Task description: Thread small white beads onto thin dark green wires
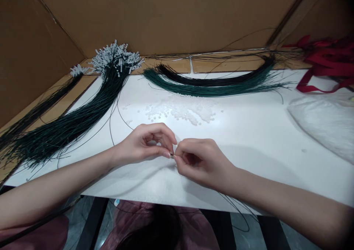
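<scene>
Over the middle of the white table, my left hand (148, 141) and my right hand (203, 161) meet fingertip to fingertip. Both are closed in a pinch around a short dark bit of wire (172, 155); whether a bead sits on it is too small to tell. More thin dark wires (233, 204) trail below my right wrist over the table's front edge. Just beyond my fingers lies a loose spread of small translucent white beads (179, 109).
A big bundle of dark green wires (91, 113) tipped with white beads (113, 58) lies at left, beside a smaller one (52, 99). Green and black wires (215, 87) lie at the back. Red ribbon (329, 65) and a clear plastic bag (326, 121) are at right. Cardboard walls (155, 17) enclose the table (257, 132).
</scene>
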`<action>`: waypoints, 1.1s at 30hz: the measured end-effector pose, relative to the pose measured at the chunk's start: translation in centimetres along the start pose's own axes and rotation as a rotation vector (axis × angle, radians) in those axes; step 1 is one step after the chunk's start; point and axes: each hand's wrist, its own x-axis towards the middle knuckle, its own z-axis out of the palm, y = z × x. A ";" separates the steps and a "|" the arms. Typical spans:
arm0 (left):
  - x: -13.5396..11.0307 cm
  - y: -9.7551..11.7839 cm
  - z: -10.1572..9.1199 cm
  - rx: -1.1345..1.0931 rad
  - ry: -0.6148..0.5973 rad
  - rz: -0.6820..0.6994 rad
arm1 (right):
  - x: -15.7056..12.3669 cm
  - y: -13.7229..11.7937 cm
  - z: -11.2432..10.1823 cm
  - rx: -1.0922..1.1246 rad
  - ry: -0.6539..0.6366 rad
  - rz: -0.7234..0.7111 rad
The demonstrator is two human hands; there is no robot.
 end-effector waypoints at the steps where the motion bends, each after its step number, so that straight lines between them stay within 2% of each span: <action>1: 0.0 0.0 0.0 0.002 0.002 -0.001 | 0.0 0.0 0.0 0.002 0.001 0.000; 33: 0.2 0.2 0.1 0.030 0.035 -0.001 | 0.1 -0.4 -0.3 0.018 -0.018 0.020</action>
